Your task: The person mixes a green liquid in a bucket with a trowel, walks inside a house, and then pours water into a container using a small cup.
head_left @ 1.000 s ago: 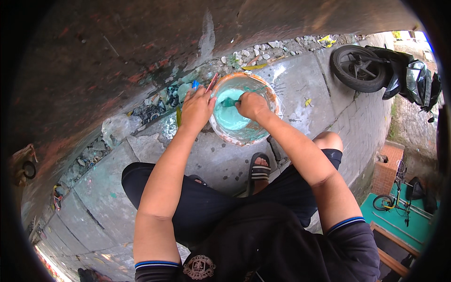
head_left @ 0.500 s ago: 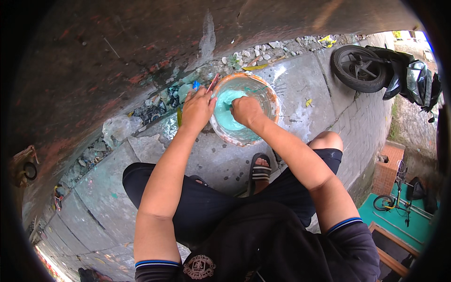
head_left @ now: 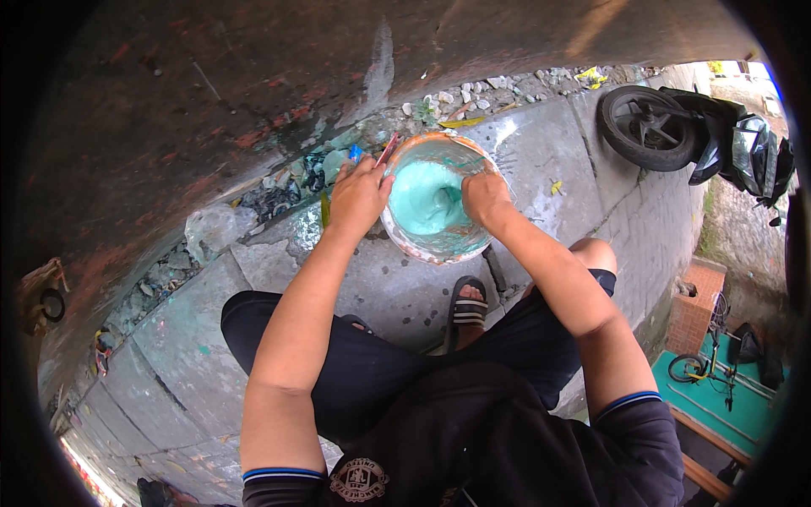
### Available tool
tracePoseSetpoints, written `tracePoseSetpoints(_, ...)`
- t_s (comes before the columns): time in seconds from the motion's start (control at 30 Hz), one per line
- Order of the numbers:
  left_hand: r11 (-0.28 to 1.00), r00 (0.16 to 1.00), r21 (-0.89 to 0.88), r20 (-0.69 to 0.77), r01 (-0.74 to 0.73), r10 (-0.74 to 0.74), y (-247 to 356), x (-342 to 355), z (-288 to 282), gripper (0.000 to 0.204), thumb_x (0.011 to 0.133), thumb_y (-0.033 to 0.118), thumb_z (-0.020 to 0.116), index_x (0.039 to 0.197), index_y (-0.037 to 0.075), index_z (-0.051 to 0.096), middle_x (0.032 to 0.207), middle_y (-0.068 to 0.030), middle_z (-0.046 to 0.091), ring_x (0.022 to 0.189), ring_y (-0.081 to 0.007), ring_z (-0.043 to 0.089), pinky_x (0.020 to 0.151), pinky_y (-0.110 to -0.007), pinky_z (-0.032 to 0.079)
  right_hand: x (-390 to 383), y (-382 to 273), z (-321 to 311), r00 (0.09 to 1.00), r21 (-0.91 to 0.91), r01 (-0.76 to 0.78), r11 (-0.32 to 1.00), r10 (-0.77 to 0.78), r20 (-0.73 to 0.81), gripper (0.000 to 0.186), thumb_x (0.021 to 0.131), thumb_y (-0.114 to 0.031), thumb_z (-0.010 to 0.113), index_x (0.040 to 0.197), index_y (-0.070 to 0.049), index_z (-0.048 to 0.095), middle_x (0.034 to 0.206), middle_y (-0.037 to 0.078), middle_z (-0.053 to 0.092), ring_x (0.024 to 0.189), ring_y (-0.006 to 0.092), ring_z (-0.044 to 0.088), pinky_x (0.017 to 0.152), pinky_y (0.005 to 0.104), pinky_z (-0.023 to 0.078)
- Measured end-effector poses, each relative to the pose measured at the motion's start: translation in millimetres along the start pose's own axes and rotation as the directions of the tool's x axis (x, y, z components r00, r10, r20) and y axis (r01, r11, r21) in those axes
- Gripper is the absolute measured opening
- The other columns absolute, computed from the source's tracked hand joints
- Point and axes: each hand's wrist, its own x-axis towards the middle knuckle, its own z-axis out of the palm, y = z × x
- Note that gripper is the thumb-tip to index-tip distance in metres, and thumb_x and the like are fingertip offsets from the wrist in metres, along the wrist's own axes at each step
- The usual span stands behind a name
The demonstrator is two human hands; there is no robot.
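Left hand (head_left: 359, 196) is clenched over the near-left rim of a round bucket (head_left: 404, 239), fingers curled down on the edge beside a thin red stick (head_left: 388, 149) that leans out of the bucket there; whether the fingers also pinch that stick cannot be told. The grip looks meant to steady the bucket while the other hand works inside it. Right hand (head_left: 485, 193) reaches over the opposite rim and dips into the pale turquoise paste (head_left: 425, 198) that fills the bucket; its fingertips are sunk in or hidden by the paste, so whether it is closed on something or spread flat cannot be told. The bucket stands on a grey concrete slab (head_left: 541, 144) splashed with the same turquoise, right in front of the squatting person, just beyond a foot in a black sandal (head_left: 466, 304), which keeps it within easy reach of both arms. Behind the bucket a strip of rubble and small stones (head_left: 460, 93) runs along the foot of a dark, stained wall (head_left: 211, 93). A parked motorbike (head_left: 701, 135) stands well apart at the upper right.
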Motion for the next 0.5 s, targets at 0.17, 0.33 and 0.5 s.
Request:
tracePoseSetpoints(0.17,0.999,1.000,0.022,-0.007,-0.026,0.026,-4,1,5,0.035,0.093,0.028,0.062,0.113,0.001,0.069,0.123,-0.0145,0.064,0.113,-0.0314,0.061,0.108,-0.047,0.039,17,-35,1,0.961,-0.024,0.135,0.991,-0.136,-0.242,0.018,0.086,-0.011,0.056,0.092,-0.008,0.073,0.093,0.013,0.073,0.086,0.0266,0.072,0.074,0.0369,0.057)
tracePoseSetpoints(0.33,1.000,1.000,0.024,0.000,-0.012,0.012,-5,-1,3,0.034,0.092,0.028,0.062,0.113,0.002,0.069,0.119,-0.0134,0.065,0.115,-0.0294,0.060,0.108,-0.048,0.039,-9,-71,-7,0.942,-0.002,0.288,0.958,-0.283,-0.181,0.018,0.086,-0.010,0.058,0.092,-0.010,0.074,0.097,0.012,0.074,0.090,0.0247,0.073,0.074,0.0352,0.057)
tracePoseSetpoints(0.5,1.000,1.000,0.012,0.011,-0.002,0.001,-5,-2,2,0.034,0.092,0.028,0.062,0.113,0.003,0.069,0.119,-0.0131,0.065,0.115,-0.0293,0.060,0.108,-0.048,0.039,-33,-54,1,0.958,0.059,0.287,0.956,-0.288,0.010,0.021,0.086,-0.009,0.057,0.098,-0.008,0.074,0.099,0.014,0.074,0.091,0.0267,0.072,0.077,0.0368,0.057)
